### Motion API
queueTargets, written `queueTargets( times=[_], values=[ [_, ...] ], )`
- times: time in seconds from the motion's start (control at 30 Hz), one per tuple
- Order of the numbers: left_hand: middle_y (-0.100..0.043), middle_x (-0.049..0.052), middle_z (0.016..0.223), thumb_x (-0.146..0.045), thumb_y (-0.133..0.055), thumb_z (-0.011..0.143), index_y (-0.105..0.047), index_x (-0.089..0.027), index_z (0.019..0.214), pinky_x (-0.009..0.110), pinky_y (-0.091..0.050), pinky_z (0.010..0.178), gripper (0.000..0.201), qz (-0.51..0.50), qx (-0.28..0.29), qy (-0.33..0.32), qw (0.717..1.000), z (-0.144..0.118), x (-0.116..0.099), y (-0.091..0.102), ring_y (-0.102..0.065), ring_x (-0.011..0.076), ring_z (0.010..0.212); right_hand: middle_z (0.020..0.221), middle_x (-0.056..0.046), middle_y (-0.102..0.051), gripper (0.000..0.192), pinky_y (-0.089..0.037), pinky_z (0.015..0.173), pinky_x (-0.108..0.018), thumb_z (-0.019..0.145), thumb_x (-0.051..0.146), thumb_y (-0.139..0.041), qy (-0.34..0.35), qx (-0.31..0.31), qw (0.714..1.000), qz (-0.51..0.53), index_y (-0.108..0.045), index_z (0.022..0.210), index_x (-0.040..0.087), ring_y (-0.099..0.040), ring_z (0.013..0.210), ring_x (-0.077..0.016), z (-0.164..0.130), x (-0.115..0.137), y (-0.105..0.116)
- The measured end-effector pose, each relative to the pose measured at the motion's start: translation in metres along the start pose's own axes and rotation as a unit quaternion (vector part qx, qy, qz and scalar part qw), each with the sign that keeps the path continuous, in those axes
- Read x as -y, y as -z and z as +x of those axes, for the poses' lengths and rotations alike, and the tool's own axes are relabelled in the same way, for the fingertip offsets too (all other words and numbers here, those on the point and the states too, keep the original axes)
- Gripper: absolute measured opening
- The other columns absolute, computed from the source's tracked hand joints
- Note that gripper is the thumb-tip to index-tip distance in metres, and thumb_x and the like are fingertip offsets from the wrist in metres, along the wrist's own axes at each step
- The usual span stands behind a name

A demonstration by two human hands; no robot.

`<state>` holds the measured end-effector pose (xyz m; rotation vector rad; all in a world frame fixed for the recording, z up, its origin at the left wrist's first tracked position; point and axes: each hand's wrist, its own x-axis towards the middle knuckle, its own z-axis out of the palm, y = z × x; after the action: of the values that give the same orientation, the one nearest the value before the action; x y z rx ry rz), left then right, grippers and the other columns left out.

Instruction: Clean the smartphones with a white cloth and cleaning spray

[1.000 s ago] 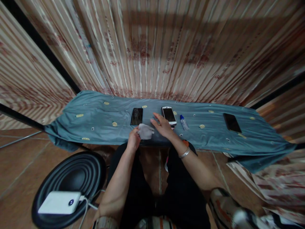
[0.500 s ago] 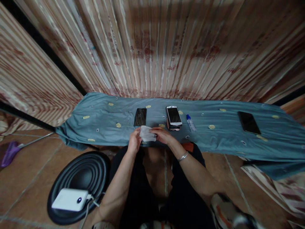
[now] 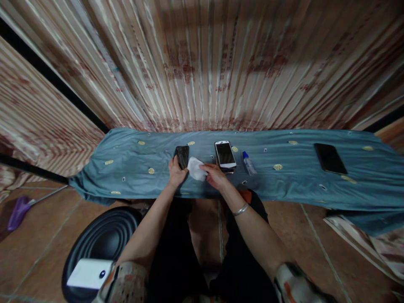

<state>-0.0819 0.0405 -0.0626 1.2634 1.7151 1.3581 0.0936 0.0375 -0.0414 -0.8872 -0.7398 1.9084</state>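
A long table covered with a teal cloth [image 3: 132, 147] runs across the view. My left hand [image 3: 175, 171] rests on the near end of a black phone [image 3: 182, 155] that lies on the cloth, fingers on it. My right hand [image 3: 213, 176] pinches a white wipe [image 3: 195, 168] just right of that phone. A white phone [image 3: 225, 153] sits on top of another device beside my right hand. A small clear bottle with a blue cap [image 3: 248, 163] lies right of it. Another black phone [image 3: 330, 158] lies far right.
Striped curtains hang right behind the table. On the tiled floor at lower left stands a black round stool [image 3: 104, 240] with a white power bank [image 3: 90, 273] and cable on it. A purple-handled tool [image 3: 19, 210] lies at far left. My knees are under the table edge.
My left hand let go of the wipe and moved forward onto the black phone. My right hand now holds the wipe alone, lifted next to that phone. The view shifted slightly.
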Motion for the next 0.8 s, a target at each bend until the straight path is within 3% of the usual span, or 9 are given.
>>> queueTargets(
  times=[0.1,0.27,0.53,0.73,0.8],
  values=[
    [-0.031,0.028,0.154,-0.015,-0.074,0.059,-0.040,-0.007,0.141,0.051,-0.017,0.119,0.089,0.196,-0.014,0.014,0.980,-0.005,0.000,-0.005,-0.023,0.0429,0.146,0.069,-0.001,-0.074,0.021,-0.051,0.068,-0.027,0.055,0.026,-0.084,0.001,0.004,1.000,0.000,-0.073,0.071,0.018,-0.067,0.067,-0.0160,-0.001,0.002,-0.001],
    [-0.035,0.025,0.153,-0.018,-0.068,0.064,-0.036,-0.013,0.146,0.056,-0.023,0.116,0.088,0.269,-0.004,0.002,0.963,-0.008,0.000,-0.003,-0.029,0.0424,0.144,0.067,0.000,-0.074,0.020,-0.051,0.066,-0.027,0.056,0.026,-0.084,-0.006,0.010,1.000,0.009,-0.073,0.070,0.018,-0.066,0.064,-0.0154,-0.002,0.002,-0.004],
    [-0.042,0.027,0.148,-0.019,-0.074,0.060,-0.040,-0.010,0.143,0.058,-0.026,0.113,0.090,0.260,-0.006,0.000,0.966,-0.005,-0.006,0.002,-0.035,0.0453,0.140,0.065,0.000,-0.073,0.019,-0.049,0.061,-0.025,0.056,0.027,-0.084,-0.006,0.010,1.000,-0.002,-0.074,0.069,0.018,-0.064,0.059,-0.0140,-0.003,0.000,-0.004],
    [-0.055,0.021,0.139,-0.021,-0.082,0.049,-0.053,-0.014,0.130,0.048,-0.025,0.117,0.086,0.115,-0.030,-0.023,0.993,-0.013,-0.007,0.010,-0.041,0.0386,0.138,0.064,0.001,-0.073,0.020,-0.051,0.062,-0.026,0.054,0.028,-0.083,0.008,-0.002,1.000,-0.005,-0.072,0.067,0.019,-0.065,0.060,-0.0144,0.000,0.000,-0.001],
    [-0.058,0.019,0.135,-0.018,-0.082,0.046,-0.058,-0.016,0.125,0.045,-0.024,0.118,0.082,0.057,-0.018,-0.003,0.998,-0.018,-0.009,0.012,-0.041,0.0380,0.138,0.065,0.001,-0.073,0.022,-0.051,0.063,-0.026,0.053,0.030,-0.083,0.015,-0.005,1.000,-0.011,-0.071,0.068,0.019,-0.065,0.061,-0.0146,0.001,-0.001,-0.001]
  ],
)
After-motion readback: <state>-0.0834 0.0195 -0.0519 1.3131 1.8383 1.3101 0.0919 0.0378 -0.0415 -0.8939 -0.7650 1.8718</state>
